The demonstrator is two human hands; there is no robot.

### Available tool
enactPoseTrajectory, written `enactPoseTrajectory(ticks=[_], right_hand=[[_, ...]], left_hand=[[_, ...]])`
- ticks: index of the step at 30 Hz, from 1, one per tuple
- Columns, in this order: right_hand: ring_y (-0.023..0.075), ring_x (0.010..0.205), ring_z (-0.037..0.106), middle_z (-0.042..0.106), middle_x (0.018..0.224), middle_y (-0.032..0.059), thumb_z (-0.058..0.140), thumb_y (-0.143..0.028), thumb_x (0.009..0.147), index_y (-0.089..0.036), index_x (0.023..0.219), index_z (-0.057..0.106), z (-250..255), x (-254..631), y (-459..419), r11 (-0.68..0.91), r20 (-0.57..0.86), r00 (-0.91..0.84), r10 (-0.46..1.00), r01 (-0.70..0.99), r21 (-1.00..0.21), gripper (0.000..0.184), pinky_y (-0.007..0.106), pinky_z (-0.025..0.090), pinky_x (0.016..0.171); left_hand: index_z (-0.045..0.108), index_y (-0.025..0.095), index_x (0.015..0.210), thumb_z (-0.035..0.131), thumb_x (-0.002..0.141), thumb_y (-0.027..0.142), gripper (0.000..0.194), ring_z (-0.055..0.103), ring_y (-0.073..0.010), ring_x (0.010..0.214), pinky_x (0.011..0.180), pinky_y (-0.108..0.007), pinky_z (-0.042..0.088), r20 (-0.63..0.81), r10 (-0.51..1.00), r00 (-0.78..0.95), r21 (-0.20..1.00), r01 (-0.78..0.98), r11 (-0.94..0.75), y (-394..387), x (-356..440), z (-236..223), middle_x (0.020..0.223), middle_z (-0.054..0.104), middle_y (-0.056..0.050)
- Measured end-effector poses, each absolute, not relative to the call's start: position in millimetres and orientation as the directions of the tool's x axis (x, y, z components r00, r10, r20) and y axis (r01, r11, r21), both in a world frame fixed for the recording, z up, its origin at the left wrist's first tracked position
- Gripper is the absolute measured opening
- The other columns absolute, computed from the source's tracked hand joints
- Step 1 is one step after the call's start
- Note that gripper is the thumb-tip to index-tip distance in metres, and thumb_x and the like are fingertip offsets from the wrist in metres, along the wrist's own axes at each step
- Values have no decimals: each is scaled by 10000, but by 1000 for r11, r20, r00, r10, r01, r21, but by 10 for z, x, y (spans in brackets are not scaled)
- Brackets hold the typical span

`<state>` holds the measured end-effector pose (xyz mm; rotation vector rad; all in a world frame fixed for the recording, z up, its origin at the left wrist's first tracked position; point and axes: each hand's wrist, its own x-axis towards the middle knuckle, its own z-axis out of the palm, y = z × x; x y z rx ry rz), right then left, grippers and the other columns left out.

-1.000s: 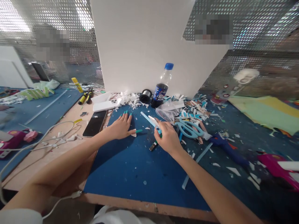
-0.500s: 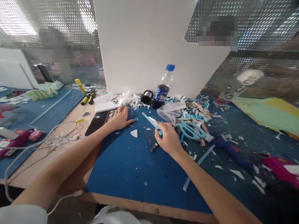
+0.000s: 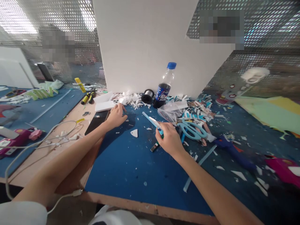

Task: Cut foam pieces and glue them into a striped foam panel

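Note:
My right hand (image 3: 169, 139) is closed around a light blue and white utility knife (image 3: 152, 121) whose tip points up and left over the blue mat (image 3: 131, 162). My left hand (image 3: 116, 115) has its fingers curled at the edge of the white foam scraps (image 3: 130, 100), beside a white phone (image 3: 104, 106); what the fingers pinch is too small to name. A small white foam triangle (image 3: 134, 133) lies on the mat between the hands. Light blue scissors (image 3: 191, 129) lie just right of my right hand.
A cola bottle (image 3: 164, 86) and a wire spool (image 3: 148, 95) stand before a large white board (image 3: 150, 43). A black phone (image 3: 95, 123) lies at the left. A blue glue gun (image 3: 231, 152) and cut scraps lie at the right. Cables (image 3: 47, 137) and yellow-handled tools (image 3: 87, 96) are far left.
My left hand left the white triangle, moved up and left to the scrap pile, and curled its fingers. My right hand has stayed in place with the knife.

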<state>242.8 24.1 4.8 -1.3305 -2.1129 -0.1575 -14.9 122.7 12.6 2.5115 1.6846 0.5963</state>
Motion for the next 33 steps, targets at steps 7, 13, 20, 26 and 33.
enactPoseTrajectory(ticks=[7,13,20,26,33], right_hand=[[291,976,577,652,955,152,406,-247,896,-145,1095,560,49,2411,237,479,551,-285,784,843,-246,271,435,511,768],[287,961,580,649,935,152,418,-240,888,-140,1070,563,53,2411,236,484,558,-289,778,842,-239,254,417,513,752],[295,966,573,651,937,160,419,-225,880,-113,1066,561,49,2423,243,489,574,-289,767,841,-231,259,430,501,780],[301,974,577,655,933,156,425,-244,883,-130,1096,554,37,2416,242,499,563,-305,768,837,-227,274,421,511,741],[298,954,583,648,940,146,417,-254,885,-155,1108,554,46,2403,247,490,556,-296,777,839,-237,280,424,510,735]], left_hand=[[337,77,1260,406,853,337,488,344,-313,1281,1047,-460,295,233,854,464,191,840,-508,1249,-158,77,1301,450,-186],[385,92,1233,431,849,422,508,362,-353,1274,1041,-513,273,167,828,535,150,816,-558,1231,-157,121,1281,510,-193],[397,136,1152,372,746,99,408,620,-215,921,805,-330,483,142,851,506,232,819,-525,1299,-370,487,1001,663,-93],[369,102,1193,326,685,36,515,543,-223,1123,931,-361,443,163,835,526,249,797,-551,1369,-497,569,1181,579,-160],[314,81,1313,355,683,45,632,379,-243,1303,1022,-377,387,72,734,675,228,705,-671,1297,-310,297,1374,437,-170]])
